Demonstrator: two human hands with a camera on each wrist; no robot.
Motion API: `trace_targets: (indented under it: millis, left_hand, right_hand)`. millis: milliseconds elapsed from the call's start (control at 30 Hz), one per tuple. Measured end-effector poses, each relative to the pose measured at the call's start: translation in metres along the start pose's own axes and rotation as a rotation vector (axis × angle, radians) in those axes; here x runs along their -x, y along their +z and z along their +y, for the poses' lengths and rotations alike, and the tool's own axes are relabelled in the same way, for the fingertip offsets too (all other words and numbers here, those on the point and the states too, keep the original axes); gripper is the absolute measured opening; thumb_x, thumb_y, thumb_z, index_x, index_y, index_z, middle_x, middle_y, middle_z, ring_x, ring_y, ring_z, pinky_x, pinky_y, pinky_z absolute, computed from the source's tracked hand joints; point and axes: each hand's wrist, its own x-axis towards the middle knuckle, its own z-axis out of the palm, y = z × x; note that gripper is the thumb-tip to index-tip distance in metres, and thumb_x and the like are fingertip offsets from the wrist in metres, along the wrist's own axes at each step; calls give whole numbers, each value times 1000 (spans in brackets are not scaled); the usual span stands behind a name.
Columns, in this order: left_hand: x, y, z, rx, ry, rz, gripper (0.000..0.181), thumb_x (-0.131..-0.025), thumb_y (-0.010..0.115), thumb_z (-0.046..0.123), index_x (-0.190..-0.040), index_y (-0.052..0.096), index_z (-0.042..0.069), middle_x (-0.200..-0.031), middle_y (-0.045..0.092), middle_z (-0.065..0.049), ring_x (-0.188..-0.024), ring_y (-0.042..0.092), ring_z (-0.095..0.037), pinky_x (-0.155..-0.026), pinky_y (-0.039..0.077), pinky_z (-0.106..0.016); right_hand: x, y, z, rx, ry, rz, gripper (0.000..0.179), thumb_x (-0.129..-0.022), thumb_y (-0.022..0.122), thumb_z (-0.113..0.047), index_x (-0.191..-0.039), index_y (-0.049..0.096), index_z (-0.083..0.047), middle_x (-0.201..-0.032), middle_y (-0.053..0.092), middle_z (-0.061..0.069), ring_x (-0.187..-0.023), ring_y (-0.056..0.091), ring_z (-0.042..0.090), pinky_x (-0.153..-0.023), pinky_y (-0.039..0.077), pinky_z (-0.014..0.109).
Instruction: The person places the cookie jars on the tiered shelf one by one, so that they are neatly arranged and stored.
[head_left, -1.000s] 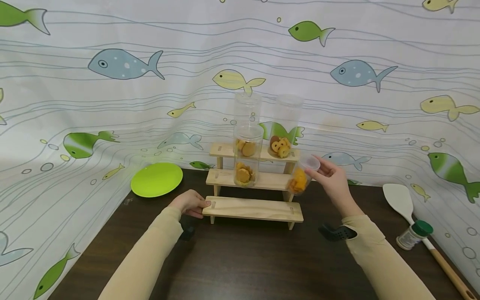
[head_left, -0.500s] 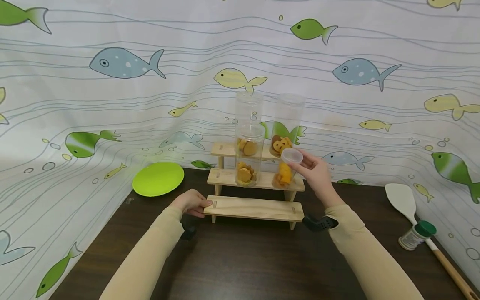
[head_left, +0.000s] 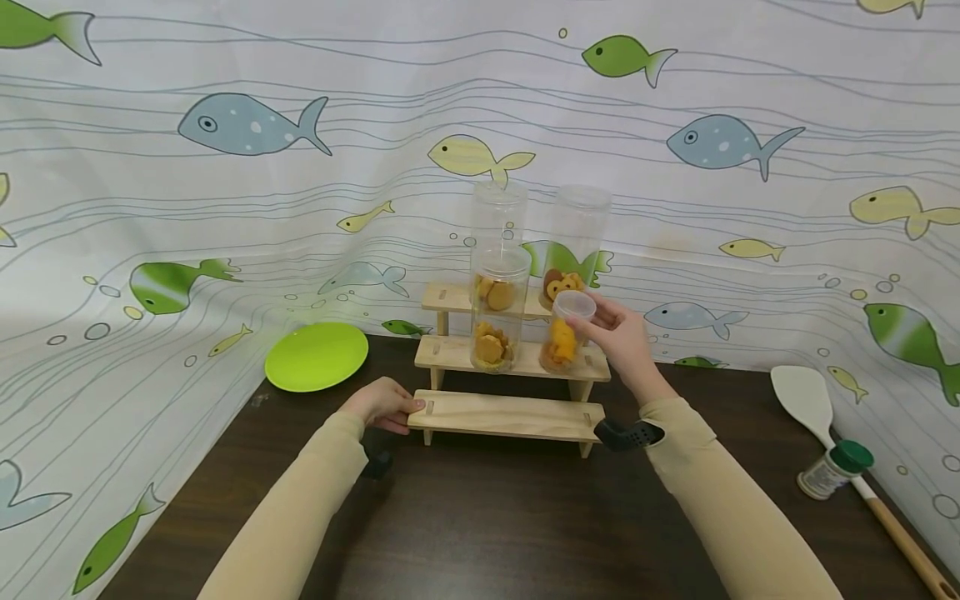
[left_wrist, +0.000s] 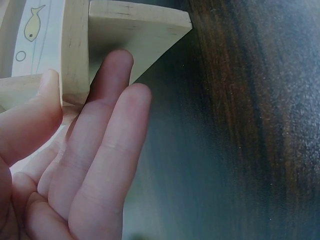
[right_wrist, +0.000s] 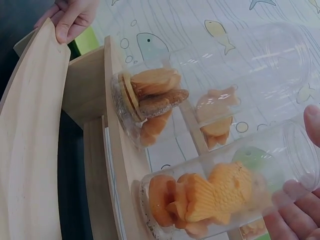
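A three-step wooden display stand [head_left: 506, 415] rests on the dark table. My left hand [head_left: 380, 406] pinches the left end of its lowest step; in the left wrist view, the thumb [left_wrist: 37, 120] is on one side of the board and the fingers on the other. With my right hand [head_left: 622, 340] I grip a clear jar [head_left: 564, 343] near its top, thumb and fingers around it. Its base is at the right part of the middle step. Orange fish-shaped cakes [right_wrist: 220, 192] lie inside. Left of it, another clear jar [head_left: 499, 312] with biscuits stands on the same step.
Two tall clear jars, a left one [head_left: 498, 204] and a right one [head_left: 583, 225], stand on the top step with biscuits inside. A green plate [head_left: 317, 357] lies at the back left. To the right are a spatula [head_left: 802, 400] and a green-capped shaker [head_left: 835, 471]. Fish-patterned cloth [head_left: 337, 67] hangs behind.
My right hand has carried the jar of fish-shaped cakes leftward from beside the stand to the middle step, and the jar has become more upright. My left hand stays on the lowest step.
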Motion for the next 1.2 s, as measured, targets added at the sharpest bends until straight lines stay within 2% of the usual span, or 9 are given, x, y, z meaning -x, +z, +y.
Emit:
trace_targets:
  millis: [433, 700, 967, 1200]
  left_hand:
    - [0, 1, -1, 7, 3, 1, 35, -93, 61, 15, -114, 59, -13, -90, 70, -17, -81, 69, -24, -75, 59, -39]
    - [-1, 2, -1, 19, 11, 1, 36, -94, 60, 13, -116, 58, -15, -93, 70, -20, -83, 70, -25, -77, 59, -41]
    - [0, 2, 1, 6, 9, 7, 35, -93, 61, 14, -115, 59, -13, -94, 69, -21, -84, 70, -26, -76, 59, -41]
    - [0, 1, 2, 0, -1, 9, 36, -93, 61, 14, -116, 58, -13, -94, 69, -21, -84, 70, -27, -77, 59, -41]
  right_hand:
    - [-4, 8, 3, 30, -16, -14, 64, -85, 73, -30, -139, 48, -7, -133, 55, 15, -119, 56, 27, -89, 52, 21]
    - [-6, 8, 3, -36, -3, -10, 64, -84, 73, -26, -139, 47, -6, -134, 54, 17, -121, 54, 28, -85, 52, 17]
    - [-7, 8, 2, 7, 13, 2, 69, -83, 74, -32, -140, 46, -7, -135, 53, 16, -121, 55, 26, -85, 52, 18]
    - [-6, 9, 2, 6, 2, -1, 66, -84, 73, -31, -140, 46, -7, -135, 53, 16, -120, 55, 27, -86, 52, 19]
